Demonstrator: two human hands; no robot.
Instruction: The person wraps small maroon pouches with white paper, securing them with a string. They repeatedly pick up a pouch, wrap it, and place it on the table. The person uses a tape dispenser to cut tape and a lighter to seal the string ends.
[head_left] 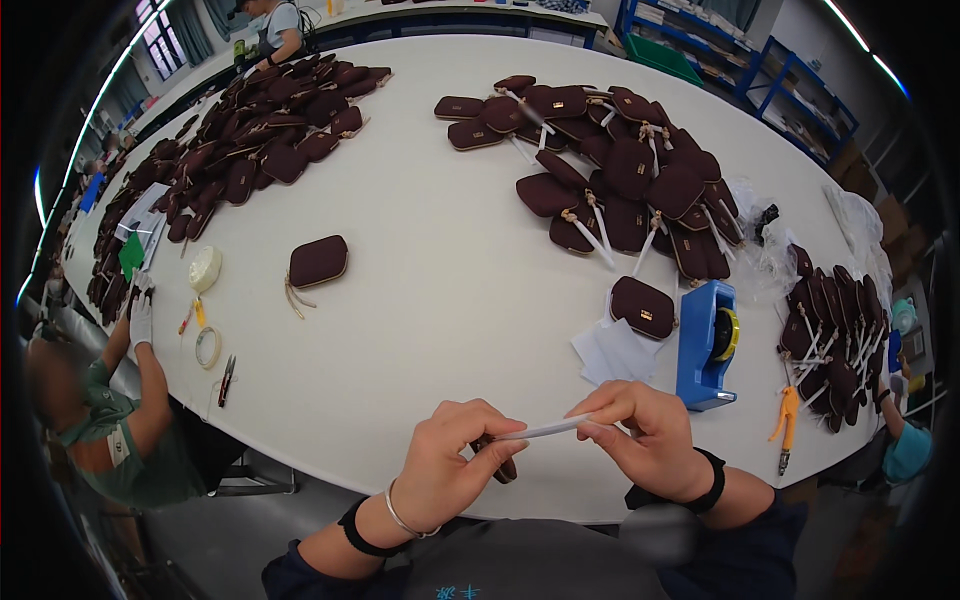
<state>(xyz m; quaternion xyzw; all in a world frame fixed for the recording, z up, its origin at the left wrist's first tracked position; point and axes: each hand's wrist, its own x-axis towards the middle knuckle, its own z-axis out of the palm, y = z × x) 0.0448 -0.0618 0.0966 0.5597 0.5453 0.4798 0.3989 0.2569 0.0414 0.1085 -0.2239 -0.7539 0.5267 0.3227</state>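
A narrow white strip stretches between my two hands, just above the table's near edge. My left hand is closed, pinching its left end between thumb and fingers. At the right end my right hand pinches it likewise. A dark brown piece, apparently part of a pouch, shows below the left fingers; most of it is hidden. Beyond my right hand lie white paper sheets, with a dark brown zip pouch at their far edge. A blue tape dispenser stands beside them.
Pouches with white-wrapped straps are piled at far right; another pile spreads far left. One pouch lies alone. Snips, a tape roll and an orange-handled tool rest nearby. Co-workers sit around the table.
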